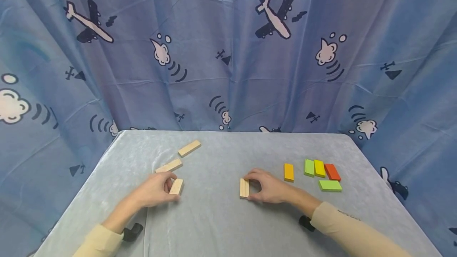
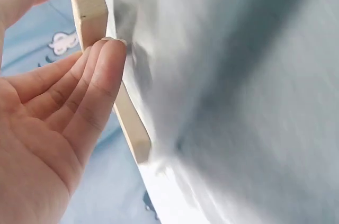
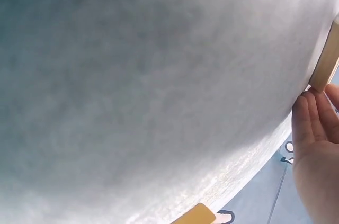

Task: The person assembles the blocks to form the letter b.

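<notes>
In the head view my left hand (image 1: 155, 189) pinches a plain wooden block (image 1: 176, 186) by its ends, thumb at the near end. The left wrist view shows that block (image 2: 90, 15) between the thumb and fingertips. Just beyond this hand lies a second plain block (image 1: 169, 165), with a third plain block (image 1: 189, 148) farther back. Right of the middle, my right hand (image 1: 269, 187) grips another plain wooden block (image 1: 244, 188), fingers at the far end and thumb at the near end. Only part of this block (image 3: 325, 62) shows at the edge of the right wrist view.
On the right of the cloth-covered table (image 1: 210, 225) lie an orange block (image 1: 288, 172), a yellow block (image 1: 319, 168), a red block (image 1: 333, 172) and two green blocks (image 1: 330, 186). A blue patterned curtain (image 1: 200, 50) hangs behind the table.
</notes>
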`<state>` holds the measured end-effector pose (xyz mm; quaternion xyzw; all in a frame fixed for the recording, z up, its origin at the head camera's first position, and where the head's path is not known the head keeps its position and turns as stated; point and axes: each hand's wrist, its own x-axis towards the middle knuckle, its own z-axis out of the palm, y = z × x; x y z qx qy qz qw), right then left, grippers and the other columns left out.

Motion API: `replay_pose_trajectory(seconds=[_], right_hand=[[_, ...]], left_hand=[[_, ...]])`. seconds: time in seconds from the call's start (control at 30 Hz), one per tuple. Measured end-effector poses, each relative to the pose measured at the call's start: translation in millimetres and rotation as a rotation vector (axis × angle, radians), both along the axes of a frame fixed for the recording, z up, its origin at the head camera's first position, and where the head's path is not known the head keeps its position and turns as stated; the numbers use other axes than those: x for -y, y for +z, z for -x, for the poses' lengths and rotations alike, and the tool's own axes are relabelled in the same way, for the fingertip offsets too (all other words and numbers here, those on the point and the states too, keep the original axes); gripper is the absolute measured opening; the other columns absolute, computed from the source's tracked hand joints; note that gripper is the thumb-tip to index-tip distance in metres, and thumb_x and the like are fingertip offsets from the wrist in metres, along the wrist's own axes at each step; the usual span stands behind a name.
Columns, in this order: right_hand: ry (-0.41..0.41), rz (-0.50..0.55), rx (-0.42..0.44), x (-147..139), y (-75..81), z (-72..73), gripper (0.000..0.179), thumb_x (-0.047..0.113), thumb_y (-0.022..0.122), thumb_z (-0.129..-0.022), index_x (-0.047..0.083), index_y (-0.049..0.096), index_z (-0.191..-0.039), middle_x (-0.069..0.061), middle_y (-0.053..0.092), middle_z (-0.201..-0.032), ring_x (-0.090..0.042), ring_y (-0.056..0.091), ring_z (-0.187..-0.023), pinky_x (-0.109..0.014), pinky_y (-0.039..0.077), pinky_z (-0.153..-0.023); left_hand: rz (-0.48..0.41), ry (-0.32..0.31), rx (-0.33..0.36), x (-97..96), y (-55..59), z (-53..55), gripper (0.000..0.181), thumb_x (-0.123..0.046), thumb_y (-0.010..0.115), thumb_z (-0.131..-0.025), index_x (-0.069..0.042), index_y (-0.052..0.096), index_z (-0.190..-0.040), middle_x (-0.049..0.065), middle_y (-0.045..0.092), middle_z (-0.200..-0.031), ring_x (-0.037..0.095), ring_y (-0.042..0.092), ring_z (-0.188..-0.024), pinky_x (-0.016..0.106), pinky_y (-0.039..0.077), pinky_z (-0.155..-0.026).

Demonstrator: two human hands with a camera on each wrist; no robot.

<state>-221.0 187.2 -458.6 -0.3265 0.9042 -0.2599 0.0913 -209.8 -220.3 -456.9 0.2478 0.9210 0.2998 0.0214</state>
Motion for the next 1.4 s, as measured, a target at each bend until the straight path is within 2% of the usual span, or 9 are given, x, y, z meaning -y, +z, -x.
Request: replay_pose_trajectory(seconds=[0.2,0.33,0.63,1.2,1.4], right_hand=[[0.002,0.013,-0.012,-0.4,-3.1,1.4,0.053,0.028,0.082,-0.084,0.007,0.065,-0.130,0.001,0.061,-0.125,-0.019,0.057,-0.116,-0.045,0.046,-0.102],[-0.008,0.012,0.004,-0.4,-3.8,2.1,0.054,0.030,0.082,-0.085,0.009,0.065,-0.131,0.003,0.061,-0.125,-0.018,0.057,-0.116,-0.045,0.046,-0.102],[-0.012,0.011,0.008,-0.1,-3.1,2.6,0.054,0.030,0.082,-0.085,0.009,0.065,-0.131,0.003,0.061,-0.125,-0.018,0.056,-0.116,-0.045,0.045,-0.102],[-0.027,0.018,0.016,2.5,-3.8,2.2,0.052,0.031,0.083,-0.084,0.010,0.066,-0.129,0.005,0.061,-0.123,-0.018,0.057,-0.115,-0.046,0.046,-0.102],[-0.027,0.018,0.006,1.3,-5.8,4.6,0.053,0.032,0.084,-0.084,0.010,0.066,-0.129,0.006,0.061,-0.122,-0.017,0.058,-0.115,-0.044,0.046,-0.101]], left_hand=[[-0.008,-0.055,-0.027,-23.2,3.1,-2.2,0.059,-0.032,0.088,-0.074,0.005,0.066,-0.113,-0.008,0.059,-0.078,-0.001,0.050,-0.064,0.024,0.047,-0.063],[0.008,-0.064,-0.035,-41.2,4.6,-3.2,0.059,-0.035,0.088,-0.075,0.003,0.066,-0.115,-0.008,0.059,-0.080,-0.001,0.051,-0.065,0.024,0.047,-0.065],[0.000,-0.107,-0.064,-79.7,6.9,-5.4,0.053,-0.030,0.089,-0.073,0.002,0.068,-0.110,-0.007,0.060,-0.077,0.000,0.050,-0.064,0.023,0.045,-0.061],[0.056,-0.167,0.070,-136.0,0.4,-18.8,0.052,-0.032,0.091,-0.074,0.001,0.067,-0.107,-0.008,0.056,-0.069,0.000,0.047,-0.057,0.020,0.042,-0.053],[0.125,-0.169,0.055,-147.6,1.4,-24.6,0.049,-0.039,0.090,-0.074,-0.004,0.068,-0.101,-0.009,0.054,-0.070,0.002,0.047,-0.059,0.020,0.041,-0.052]])
